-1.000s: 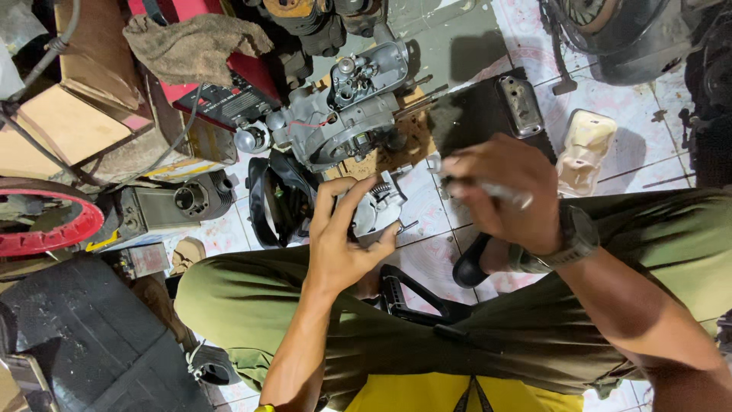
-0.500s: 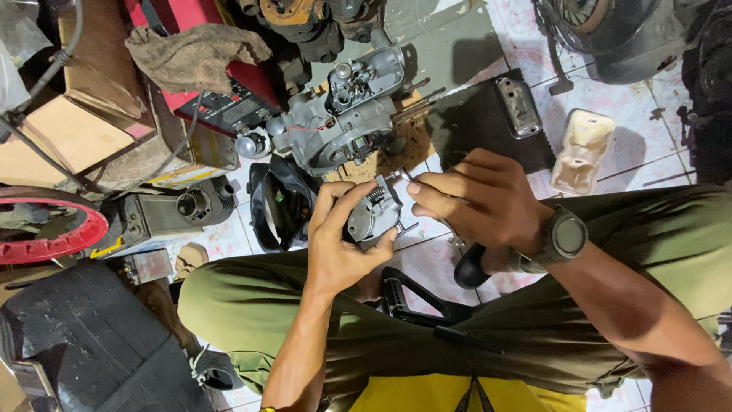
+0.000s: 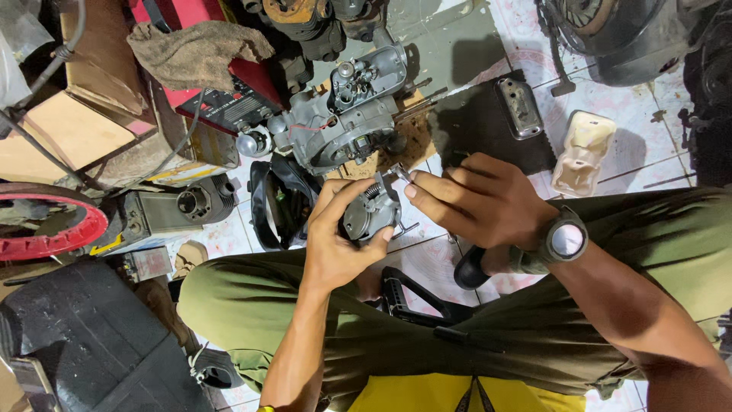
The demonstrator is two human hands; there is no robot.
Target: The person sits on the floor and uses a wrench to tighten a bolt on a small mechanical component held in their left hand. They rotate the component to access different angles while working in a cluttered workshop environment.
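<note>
Carburettor-like grey metal part [image 3: 370,214] sits cupped in your left hand [image 3: 339,240], held above your knees and over the tiled floor [image 3: 610,114], just in front of the big engine casing [image 3: 347,114] that lies on a scrap of board. Your left fingers are curled round the part's rounded body, thumb on the near side, gripping it firmly. Your right hand [image 3: 480,202] comes in from the right, its fingertips [image 3: 415,191] pinched together at the top edge of the part, on a small bright metal piece [image 3: 400,174]; whether they hold a tool or a piece of the part itself is too small to tell. A wristwatch [image 3: 566,240] sits on your right wrist. You are crouched in olive trousers [image 3: 252,305], with a black-handled tool [image 3: 415,301] lying between your legs. To the left of the part a black rubbery ring-shaped cover [image 3: 278,202] rests on the floor, and further left a finned cylinder block [image 3: 179,210] lies beside a red wheel rim [image 3: 53,229]. A brown rag [image 3: 194,49] is draped over a red box at the top, and a cream plastic piece [image 3: 579,149] lies on the tiles to the right, near a small metal cover [image 3: 520,107] on a black mat.
</note>
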